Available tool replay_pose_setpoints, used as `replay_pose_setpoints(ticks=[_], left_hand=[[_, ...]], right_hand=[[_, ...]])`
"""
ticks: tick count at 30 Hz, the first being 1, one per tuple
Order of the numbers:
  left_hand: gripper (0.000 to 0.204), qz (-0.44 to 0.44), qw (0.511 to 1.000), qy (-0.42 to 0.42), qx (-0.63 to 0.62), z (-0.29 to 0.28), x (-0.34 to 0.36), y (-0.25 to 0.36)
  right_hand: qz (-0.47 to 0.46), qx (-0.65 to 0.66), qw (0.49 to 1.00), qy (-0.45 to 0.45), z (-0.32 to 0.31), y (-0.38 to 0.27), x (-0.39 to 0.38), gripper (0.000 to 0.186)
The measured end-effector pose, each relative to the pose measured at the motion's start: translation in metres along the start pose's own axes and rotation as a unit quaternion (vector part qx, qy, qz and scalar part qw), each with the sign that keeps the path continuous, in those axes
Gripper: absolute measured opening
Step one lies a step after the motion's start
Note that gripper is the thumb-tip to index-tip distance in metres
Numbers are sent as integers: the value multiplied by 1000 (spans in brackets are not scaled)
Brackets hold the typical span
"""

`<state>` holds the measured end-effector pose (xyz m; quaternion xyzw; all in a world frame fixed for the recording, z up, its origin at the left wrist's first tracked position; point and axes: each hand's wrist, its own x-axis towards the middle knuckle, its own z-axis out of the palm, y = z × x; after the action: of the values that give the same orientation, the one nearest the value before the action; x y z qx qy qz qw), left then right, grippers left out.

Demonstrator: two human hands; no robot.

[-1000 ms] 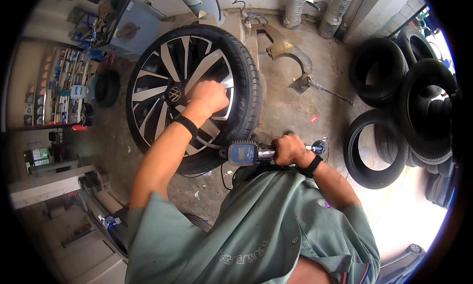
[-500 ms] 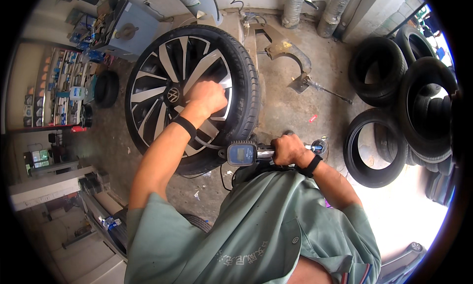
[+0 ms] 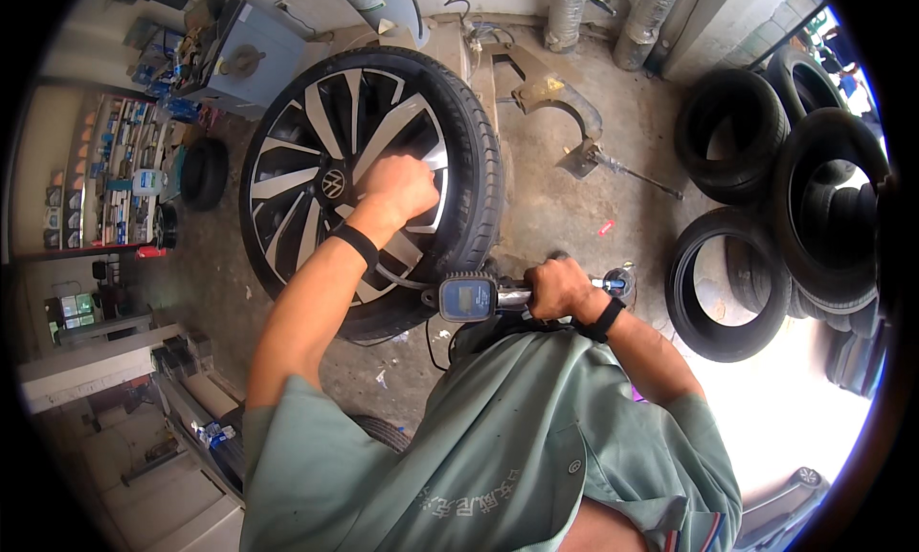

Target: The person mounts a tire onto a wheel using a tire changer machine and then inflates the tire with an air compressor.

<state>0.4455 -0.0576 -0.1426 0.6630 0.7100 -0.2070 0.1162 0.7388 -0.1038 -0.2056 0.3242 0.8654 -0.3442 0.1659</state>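
Note:
A car wheel [image 3: 330, 135] with black and silver spokes and a mounted tire [image 3: 476, 169] lies in front of me. Over its spokes, right of the hub, my left hand [image 3: 400, 186] is closed; whatever its fingers hold is hidden beneath it. By my waist, my right hand [image 3: 560, 289] is wrapped around the handle of a tire inflator with a digital gauge [image 3: 466, 297], its screen facing up. From the gauge a hose [image 3: 400, 280] runs left toward the wheel and passes out of sight behind my left forearm.
Several loose tires [image 3: 732, 135] are piled at the right. A curved metal arm with a rod [image 3: 565, 97] lies beyond the wheel on the concrete floor. A grey cabinet [image 3: 254, 59] stands at the far left, with a stocked shelf [image 3: 129, 169] nearer along that side.
Both hands keep their places and grips. The whole view has shifted very slightly; nothing else visibly differs.

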Motion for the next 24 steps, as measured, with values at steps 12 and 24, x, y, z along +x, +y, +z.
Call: replay_pose_setpoints(ticks=[12,24], left_hand=[[30,2,1000,-10,5,-3,-1,2],[37,10,1000,11,-22,0,-1,0]], right_hand=[[7,-5,1000,-14,-5,-3,-1,25],[-1,-2,1000,6,-1,-1,0,24]])
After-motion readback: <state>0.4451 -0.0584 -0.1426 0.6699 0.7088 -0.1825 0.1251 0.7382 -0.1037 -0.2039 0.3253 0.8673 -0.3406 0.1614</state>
